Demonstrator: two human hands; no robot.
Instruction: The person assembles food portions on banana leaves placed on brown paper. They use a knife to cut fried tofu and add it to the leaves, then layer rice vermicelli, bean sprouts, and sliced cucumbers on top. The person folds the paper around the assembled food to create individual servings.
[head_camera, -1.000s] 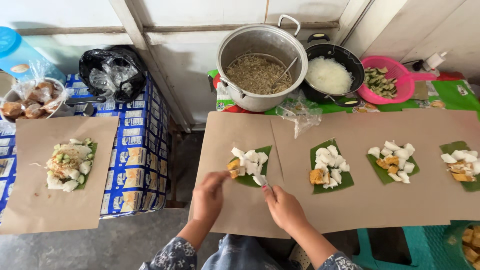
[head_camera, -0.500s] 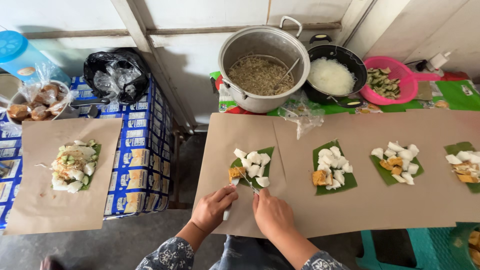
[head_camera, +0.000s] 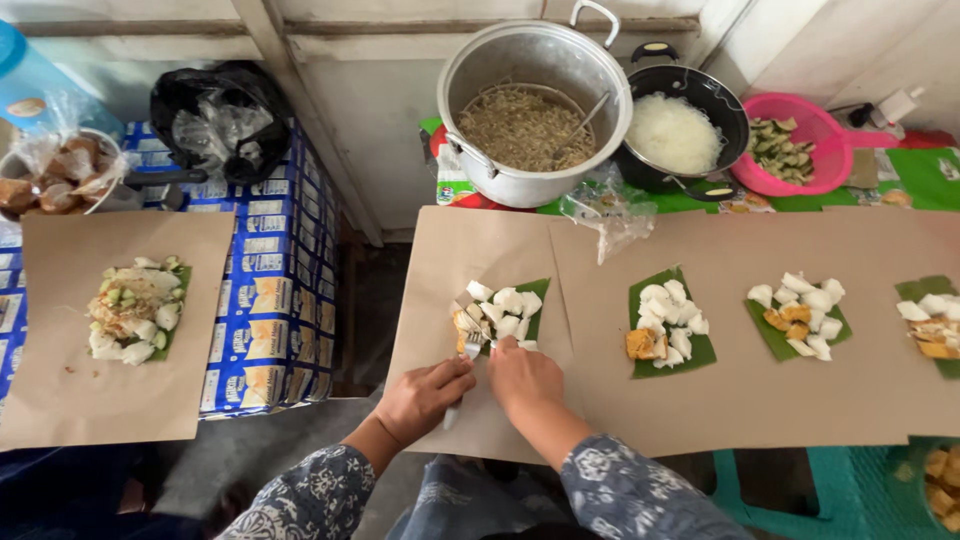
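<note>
Brown paper tabletop (head_camera: 760, 400), steel pot (head_camera: 535, 100) of noodles, black pan (head_camera: 700, 105) of rice, both hands (head_camera: 475, 385) gripping a fork (head_camera: 462, 375).

A small food stall or makeshift kitchen: along the top of the frame stand a big metal pot (head_camera: 535, 105), a black wok (head_camera: 685, 125) and a pink basin (head_camera: 800, 150), with portions on banana leaves (head_camera: 675, 325) laid over brown paper (head_camera: 800, 400) across the middle.

Rightmost leaf portion (head_camera: 935, 322) cut by frame edge.
</note>
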